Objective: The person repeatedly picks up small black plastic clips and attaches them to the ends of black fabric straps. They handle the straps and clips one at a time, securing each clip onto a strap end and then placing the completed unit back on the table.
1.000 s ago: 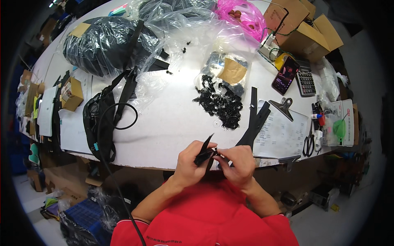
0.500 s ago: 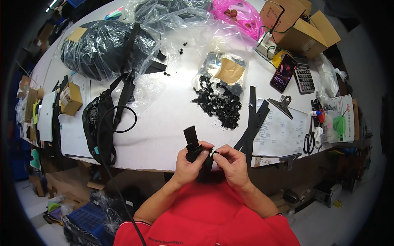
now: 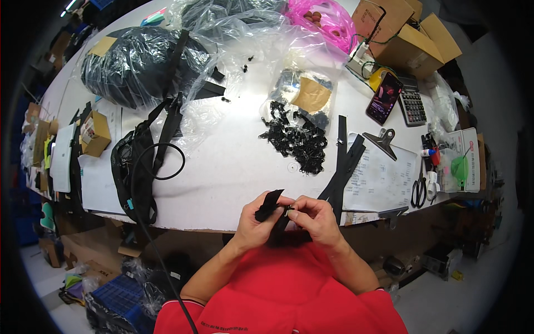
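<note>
At table edge [image 3: 206, 227] | left hand [image 3: 253, 227] pinching black strap [image 3: 269, 205] | right hand [image 3: 319, 220] pinching dark piece [image 3: 288, 211]

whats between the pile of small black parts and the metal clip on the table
Two black straps lie between the pile of small black parts and the metal clip, overlapping lower down; the head view shows this.

My left grip [image 3: 253, 225] partly hides the flat black fabric strap [image 3: 269, 205]; the small dark piece [image 3: 288, 210] in my right grip [image 3: 318, 221] is unclear.
</note>
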`<act>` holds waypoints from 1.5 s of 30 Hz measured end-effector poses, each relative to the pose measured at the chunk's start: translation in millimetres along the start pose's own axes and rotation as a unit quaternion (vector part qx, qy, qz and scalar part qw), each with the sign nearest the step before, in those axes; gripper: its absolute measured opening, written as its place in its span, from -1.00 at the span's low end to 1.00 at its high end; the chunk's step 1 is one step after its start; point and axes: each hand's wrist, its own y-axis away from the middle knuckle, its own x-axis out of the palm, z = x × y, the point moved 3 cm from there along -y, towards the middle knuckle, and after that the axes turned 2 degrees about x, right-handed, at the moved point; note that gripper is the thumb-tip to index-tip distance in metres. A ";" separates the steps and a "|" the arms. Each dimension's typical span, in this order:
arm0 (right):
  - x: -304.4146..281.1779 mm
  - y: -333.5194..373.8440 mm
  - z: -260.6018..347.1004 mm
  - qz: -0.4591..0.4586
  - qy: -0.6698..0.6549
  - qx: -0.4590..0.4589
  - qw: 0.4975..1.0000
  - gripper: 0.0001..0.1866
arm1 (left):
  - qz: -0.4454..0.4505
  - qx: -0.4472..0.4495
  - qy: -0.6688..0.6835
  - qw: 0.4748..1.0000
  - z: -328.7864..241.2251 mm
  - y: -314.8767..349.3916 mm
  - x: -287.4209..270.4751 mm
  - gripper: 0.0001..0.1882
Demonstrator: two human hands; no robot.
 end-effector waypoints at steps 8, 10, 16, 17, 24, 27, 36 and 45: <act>1.3 -1.9 -14.7 -0.098 0.185 -0.136 0.968 -0.88 | -0.048 -0.037 -0.020 0.998 0.4 1.3 -0.5 -0.81; 0.5 -3.6 -15.9 -0.098 0.202 -0.147 0.963 -0.88 | -0.056 -0.026 -0.043 0.997 -1.4 1.9 0.4 -0.81; 6.0 -0.7 -7.0 -0.128 0.258 -0.219 0.932 -0.89 | -0.045 0.095 -0.137 0.985 -2.6 1.1 2.2 -0.82; 7.6 0.0 -4.5 -0.132 0.273 -0.237 0.923 -0.89 | -0.042 0.102 -0.148 0.983 -5.0 1.2 1.8 -0.82; 5.8 0.2 -24.1 -0.139 0.166 -0.174 0.961 -0.90 | -0.032 0.209 -0.300 0.930 -14.9 -1.9 5.1 -0.84; 11.7 3.2 -14.6 -0.129 0.195 -0.167 0.958 -0.88 | -0.032 0.118 -0.159 0.980 -6.5 -0.6 0.9 -0.88; 15.2 6.1 -11.9 -0.128 0.139 -0.109 0.976 -0.89 | -0.060 0.201 -0.291 0.933 -16.8 -2.5 9.5 -0.85; 10.1 6.3 15.0 -0.117 0.320 -0.335 0.879 -0.83 | -0.055 0.052 -0.053 0.996 1.2 4.9 -2.4 -0.93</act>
